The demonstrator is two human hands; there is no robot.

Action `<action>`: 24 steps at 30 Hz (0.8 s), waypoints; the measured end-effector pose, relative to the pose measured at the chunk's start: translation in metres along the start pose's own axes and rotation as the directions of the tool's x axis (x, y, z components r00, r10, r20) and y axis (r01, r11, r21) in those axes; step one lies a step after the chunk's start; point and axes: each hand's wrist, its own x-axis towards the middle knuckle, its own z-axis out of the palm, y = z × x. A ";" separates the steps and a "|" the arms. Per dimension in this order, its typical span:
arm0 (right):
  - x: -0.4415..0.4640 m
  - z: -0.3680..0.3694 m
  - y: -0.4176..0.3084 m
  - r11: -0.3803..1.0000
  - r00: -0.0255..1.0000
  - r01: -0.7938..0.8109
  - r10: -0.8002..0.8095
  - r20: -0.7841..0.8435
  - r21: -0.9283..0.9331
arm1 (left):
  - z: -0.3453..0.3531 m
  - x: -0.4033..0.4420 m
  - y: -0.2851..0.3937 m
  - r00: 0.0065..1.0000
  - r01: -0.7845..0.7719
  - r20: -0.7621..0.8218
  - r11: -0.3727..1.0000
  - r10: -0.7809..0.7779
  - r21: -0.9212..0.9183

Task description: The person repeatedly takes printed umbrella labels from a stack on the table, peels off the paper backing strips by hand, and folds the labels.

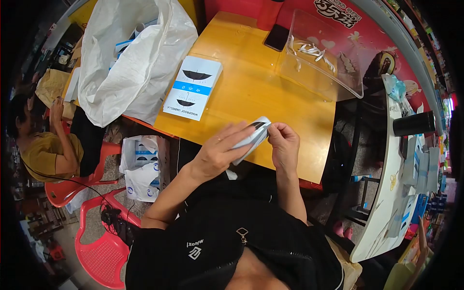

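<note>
Above my lap, at the front edge of the yellow table, my left hand is closed around a white printed umbrella box, which looks flattened and tilted. My right hand pinches at the box's right edge, thumb and forefinger together. Dark umbrella artwork shows on part of it; the fingers cover the rest. A stack of flat white umbrella packaging lies farther back on the table, with a blue band and "WINDPROOF UMBRELLA" on the top piece.
On the yellow table are a clear plastic bin with small white pieces and a phone. A big white sack stands left, above a carton bag and red chair. Another person sits left; a marble-look table is right.
</note>
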 end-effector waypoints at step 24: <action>-0.006 0.008 -0.026 0.922 0.953 0.290 -0.303 -0.014 -0.257 | 0.027 -0.007 0.031 0.474 0.395 0.540 -0.381 -0.695 -0.836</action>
